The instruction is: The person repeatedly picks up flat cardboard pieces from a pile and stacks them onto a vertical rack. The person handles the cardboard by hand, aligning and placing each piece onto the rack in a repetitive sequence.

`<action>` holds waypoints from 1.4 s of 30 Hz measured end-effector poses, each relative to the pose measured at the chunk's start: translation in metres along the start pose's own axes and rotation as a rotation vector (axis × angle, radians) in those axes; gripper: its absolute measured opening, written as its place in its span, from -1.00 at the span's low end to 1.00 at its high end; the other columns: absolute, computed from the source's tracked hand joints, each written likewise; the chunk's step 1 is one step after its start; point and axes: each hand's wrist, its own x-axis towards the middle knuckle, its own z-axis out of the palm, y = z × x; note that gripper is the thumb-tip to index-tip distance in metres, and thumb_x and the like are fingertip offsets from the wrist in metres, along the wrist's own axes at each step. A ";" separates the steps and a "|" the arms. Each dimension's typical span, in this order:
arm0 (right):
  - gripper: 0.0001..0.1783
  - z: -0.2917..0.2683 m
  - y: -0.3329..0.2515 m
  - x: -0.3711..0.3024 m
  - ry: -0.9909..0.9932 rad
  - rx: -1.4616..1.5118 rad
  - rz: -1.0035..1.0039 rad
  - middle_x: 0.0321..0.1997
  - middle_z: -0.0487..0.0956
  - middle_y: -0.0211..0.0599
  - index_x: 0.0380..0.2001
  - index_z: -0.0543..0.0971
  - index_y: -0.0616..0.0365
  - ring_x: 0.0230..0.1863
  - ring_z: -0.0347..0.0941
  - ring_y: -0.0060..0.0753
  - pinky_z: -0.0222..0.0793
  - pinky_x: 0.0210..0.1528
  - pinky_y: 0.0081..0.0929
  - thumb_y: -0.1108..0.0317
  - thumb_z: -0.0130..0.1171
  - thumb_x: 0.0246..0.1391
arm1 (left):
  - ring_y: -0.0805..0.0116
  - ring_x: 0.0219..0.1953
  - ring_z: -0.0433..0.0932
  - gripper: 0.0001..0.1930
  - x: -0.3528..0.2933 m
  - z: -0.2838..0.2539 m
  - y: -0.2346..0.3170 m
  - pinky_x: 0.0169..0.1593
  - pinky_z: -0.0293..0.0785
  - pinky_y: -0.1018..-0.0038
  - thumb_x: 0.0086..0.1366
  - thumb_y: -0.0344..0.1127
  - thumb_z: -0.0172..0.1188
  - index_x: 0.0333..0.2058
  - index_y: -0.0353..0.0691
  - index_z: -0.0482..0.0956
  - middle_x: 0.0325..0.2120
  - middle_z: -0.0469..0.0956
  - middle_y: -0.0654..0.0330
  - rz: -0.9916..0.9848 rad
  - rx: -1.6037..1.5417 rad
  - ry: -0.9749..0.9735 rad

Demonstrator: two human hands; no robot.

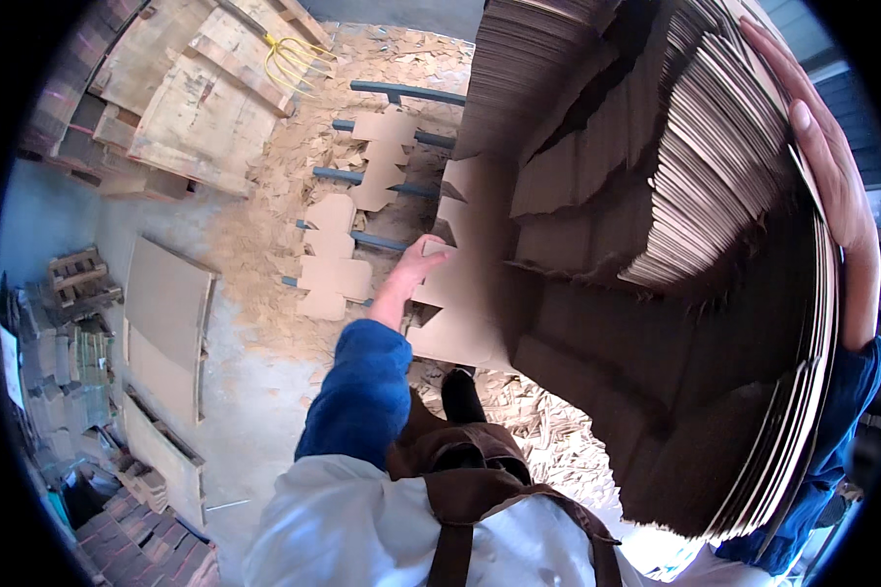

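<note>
A tall stack of die-cut brown cardboard sheets [715, 166] fills the right side, its layers fanned and leaning. My right hand [827, 161] lies flat along the stack's outer right side, fingers stretched out. At the stack's left, a notched cardboard sheet [470, 284] sticks out low down. My left hand [421, 266] has its fingers bent over this sheet's notched edge, closed on it; part of the grip is hidden. Just beyond that hand, loose cut cardboard pieces [335, 245] rest across dark blue-grey metal bars [377, 240].
Cardboard scraps [264, 264] litter the floor around the bars. Wooden pallets [196, 108] and a yellow pitchfork [289, 59] are at the far left. Flat boards [166, 318] lie on the floor at left, near stacked bundles [83, 382]. My shoe [460, 396] is below the stack.
</note>
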 end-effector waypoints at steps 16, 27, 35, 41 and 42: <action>-0.37 -0.008 0.004 0.003 -0.006 -0.067 -0.050 0.36 0.11 -0.21 0.25 0.20 0.10 0.41 -0.12 -0.24 -0.34 0.40 -0.34 -0.06 -0.32 0.25 | 0.43 -0.41 0.48 -0.68 -0.021 0.010 -0.009 -0.36 0.43 0.46 0.04 -0.26 0.29 -0.21 -0.10 0.47 -0.45 0.54 0.20 0.179 0.058 0.068; -0.31 -0.009 0.031 -0.010 0.097 -0.010 0.043 0.22 0.30 -0.07 0.23 0.24 0.02 0.27 0.18 -0.16 0.05 0.29 -0.27 -0.18 -0.16 0.17 | 0.45 -0.30 0.50 -0.70 -0.214 -0.050 -0.030 -0.22 0.49 0.47 0.11 -0.38 0.24 -0.16 -0.16 0.42 -0.31 0.51 0.21 0.261 -0.313 0.261; -0.01 -0.006 -0.252 -0.159 -0.310 0.213 -0.072 0.22 0.25 0.15 0.23 0.13 0.27 0.26 0.17 0.04 0.08 0.26 -0.15 -0.26 0.10 -0.05 | 0.34 -0.18 0.48 -0.62 -0.254 -0.173 -0.042 -0.15 0.50 0.41 0.16 -0.33 0.17 -0.07 -0.16 0.27 -0.19 0.44 0.12 0.395 -0.445 0.229; 0.12 0.239 -0.263 -0.151 -0.255 0.923 0.468 0.28 0.16 0.19 0.26 0.02 0.36 0.32 0.05 0.00 0.01 0.29 -0.21 -0.35 0.08 -0.08 | 0.29 -0.16 0.47 -0.56 -0.266 -0.198 -0.032 -0.14 0.51 0.38 0.10 -0.28 0.23 -0.09 -0.19 0.24 -0.18 0.41 0.08 0.469 -0.557 -0.001; 0.12 0.281 -0.256 -0.156 -0.240 1.106 0.597 0.30 0.13 0.16 0.27 0.01 0.35 0.34 0.04 -0.04 0.01 0.29 -0.25 -0.38 0.03 -0.06 | 0.29 -0.16 0.47 -0.55 -0.267 -0.201 -0.029 -0.15 0.51 0.37 0.09 -0.27 0.24 -0.11 -0.20 0.24 -0.19 0.41 0.08 0.496 -0.560 -0.042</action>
